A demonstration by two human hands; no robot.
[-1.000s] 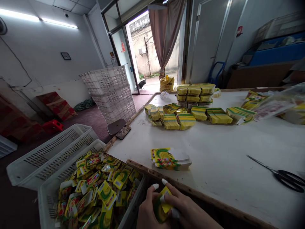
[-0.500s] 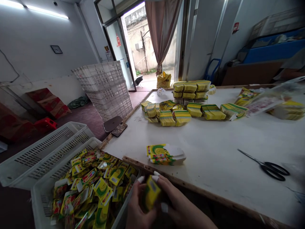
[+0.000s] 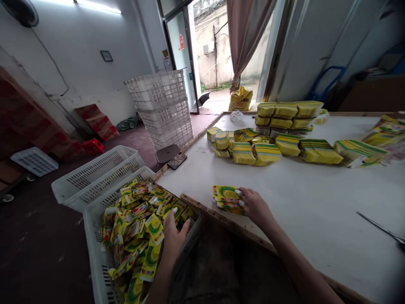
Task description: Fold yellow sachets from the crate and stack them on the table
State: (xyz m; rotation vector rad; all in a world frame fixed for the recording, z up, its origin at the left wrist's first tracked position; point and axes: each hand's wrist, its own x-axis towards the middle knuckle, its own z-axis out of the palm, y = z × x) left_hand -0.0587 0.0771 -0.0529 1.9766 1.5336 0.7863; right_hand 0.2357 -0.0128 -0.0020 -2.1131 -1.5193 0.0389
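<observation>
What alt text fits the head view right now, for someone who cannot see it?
The left hand reaches into a white crate of loose yellow-green flat cartons, while the right hand rests on a small carton stack on the white table. Bundled stacks lie farther back.

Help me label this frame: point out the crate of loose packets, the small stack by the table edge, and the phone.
Crate (image 3: pixel 95 236): head view, bare left wall.
Small stack (image 3: pixel 226 195): head view, top packet's face.
Phone (image 3: pixel 177 161): head view, middle of its back.

Two bare forearms, no sleeves — left grip (image 3: pixel 172 236) and right grip (image 3: pixel 257 207) ungloved, with long pale nails
</observation>
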